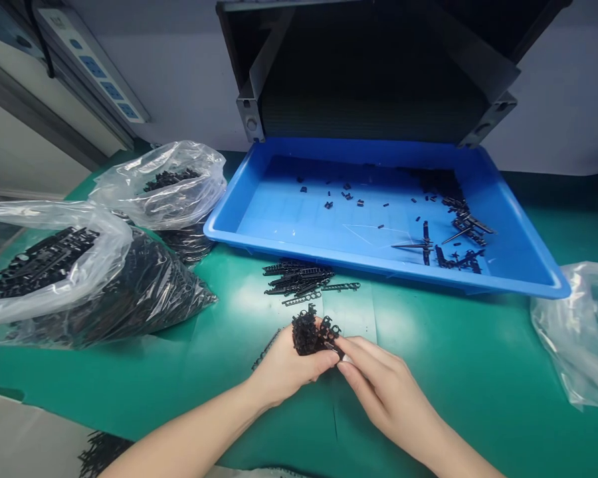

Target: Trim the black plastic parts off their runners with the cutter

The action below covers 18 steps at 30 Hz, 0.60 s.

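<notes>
My left hand [285, 368] is closed around a bunch of black plastic strips [309, 330], held low over the green mat [453, 358]. My right hand [381, 382] meets it from the right, its fingertips pinching the edge of the same bunch. A small pile of loose black strips [301, 279] lies on the mat just beyond my hands. Behind that pile sits a blue tray [523, 232] with scattered black bits and sprue pieces [458, 232] at its right side.
Two clear plastic bags full of black parts [104, 279] [169, 186] lie at the left. Another clear bag [583, 332] sits at the right edge. A dark machine chute [373, 66] overhangs the tray's far side. More black parts [99, 451] show at the bottom left.
</notes>
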{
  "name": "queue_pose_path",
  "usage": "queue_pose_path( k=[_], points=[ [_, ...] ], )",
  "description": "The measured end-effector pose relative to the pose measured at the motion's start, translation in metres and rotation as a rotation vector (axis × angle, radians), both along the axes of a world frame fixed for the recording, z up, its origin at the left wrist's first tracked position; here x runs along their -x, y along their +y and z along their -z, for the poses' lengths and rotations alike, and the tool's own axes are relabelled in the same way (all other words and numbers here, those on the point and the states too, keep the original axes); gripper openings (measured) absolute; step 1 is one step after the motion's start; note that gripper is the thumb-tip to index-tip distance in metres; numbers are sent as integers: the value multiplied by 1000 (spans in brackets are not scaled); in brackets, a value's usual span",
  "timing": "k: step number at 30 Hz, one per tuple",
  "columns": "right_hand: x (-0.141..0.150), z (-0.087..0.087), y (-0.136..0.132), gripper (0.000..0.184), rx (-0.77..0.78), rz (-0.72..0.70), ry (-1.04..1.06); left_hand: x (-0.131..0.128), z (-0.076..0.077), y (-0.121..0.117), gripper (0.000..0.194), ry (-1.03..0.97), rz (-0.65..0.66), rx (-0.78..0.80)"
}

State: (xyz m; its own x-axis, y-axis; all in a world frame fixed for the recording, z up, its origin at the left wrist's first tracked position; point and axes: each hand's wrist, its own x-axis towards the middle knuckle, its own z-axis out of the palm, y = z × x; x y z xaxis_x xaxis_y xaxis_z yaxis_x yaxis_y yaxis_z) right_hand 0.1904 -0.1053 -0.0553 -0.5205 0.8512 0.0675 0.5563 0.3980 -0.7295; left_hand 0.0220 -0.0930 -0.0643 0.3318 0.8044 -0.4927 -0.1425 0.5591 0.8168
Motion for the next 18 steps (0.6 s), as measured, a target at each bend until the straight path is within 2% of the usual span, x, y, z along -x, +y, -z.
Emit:
queue_pose_path(
  k=[18],
  points=[
    [3, 3, -5, 27, -14, 57, 45, 1, -1, 0, 47, -44, 7, 33]
  ],
)
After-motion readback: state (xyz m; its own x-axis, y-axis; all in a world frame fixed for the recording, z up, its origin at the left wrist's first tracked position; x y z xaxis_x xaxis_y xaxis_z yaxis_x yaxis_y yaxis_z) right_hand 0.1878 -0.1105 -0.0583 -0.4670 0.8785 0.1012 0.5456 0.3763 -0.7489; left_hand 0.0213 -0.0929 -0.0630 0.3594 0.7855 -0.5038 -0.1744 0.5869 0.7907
